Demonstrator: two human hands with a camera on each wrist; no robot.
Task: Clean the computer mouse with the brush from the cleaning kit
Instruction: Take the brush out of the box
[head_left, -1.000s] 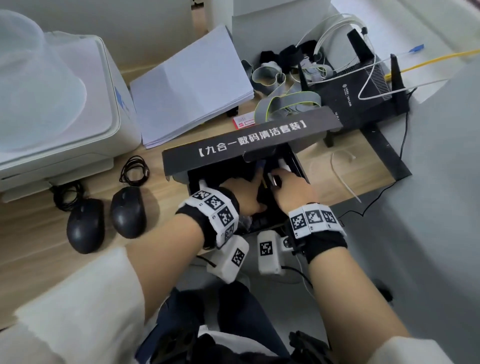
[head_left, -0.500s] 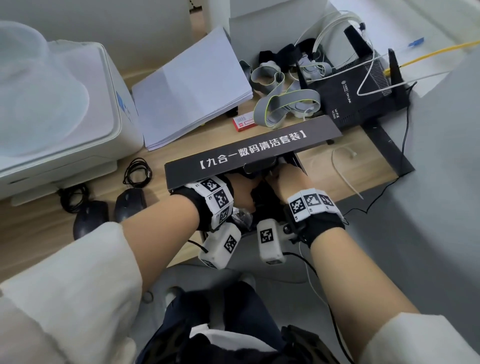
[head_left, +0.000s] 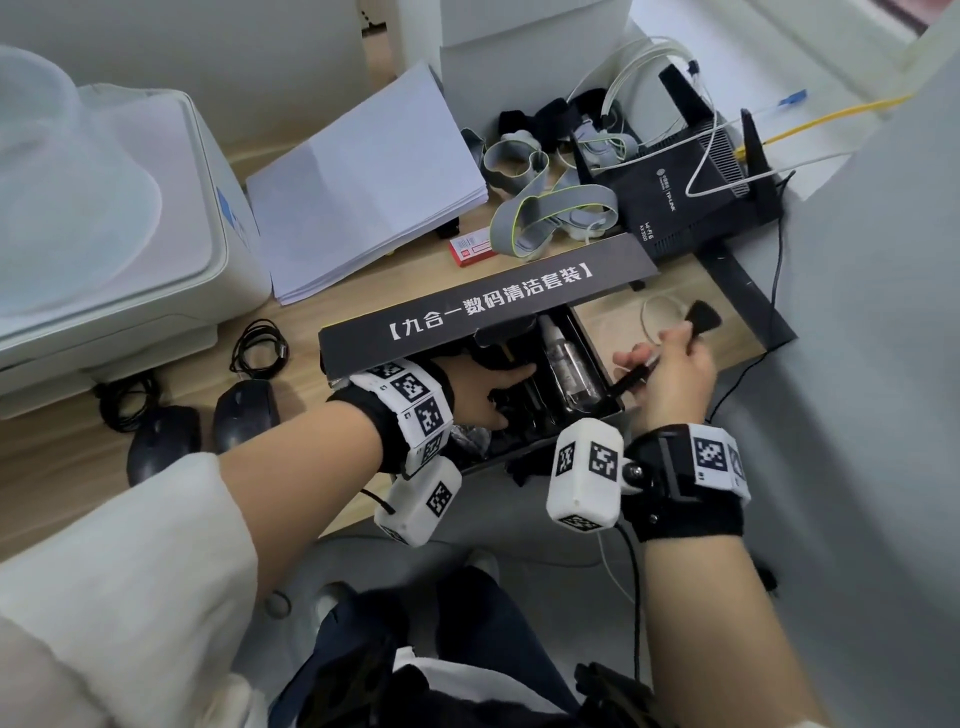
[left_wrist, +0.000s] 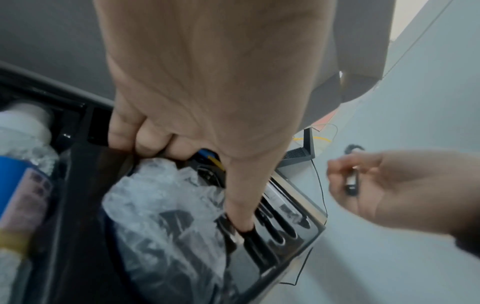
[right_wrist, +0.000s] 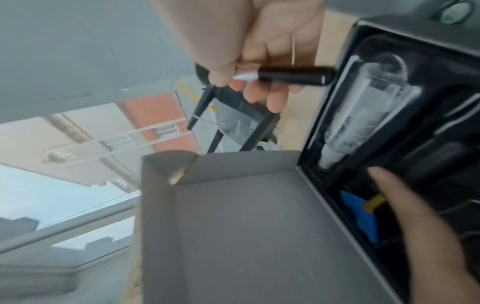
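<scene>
The black cleaning kit box (head_left: 524, 441) lies open on the desk, its printed lid (head_left: 493, 306) raised. My right hand (head_left: 649, 364) grips the brush (head_left: 631, 382) by its black handle, just right of the box. The black bristles (head_left: 857, 317) point away over the desk. In the right wrist view the brush (right_wrist: 291, 76) lies across my curled fingers (right_wrist: 270, 90). My left hand (head_left: 498, 384) is inside the box. Its fingers (left_wrist: 145, 142) curl over a tray edge and the thumb presses on the tray. Two black mice (head_left: 163, 449) (head_left: 244, 413) sit left of the box.
A clear bottle (head_left: 563, 364) lies in the box's right slot, with plastic-wrapped items (left_wrist: 161, 205) beside my left hand. A printer (head_left: 104, 234), paper stack (head_left: 363, 192), grey straps (head_left: 540, 218), a router (head_left: 691, 192) and coiled cables (head_left: 260, 345) crowd the desk. The desk's near edge is close.
My right hand has come out of the box to the right with the brush in it. The left hand has stayed inside the box.
</scene>
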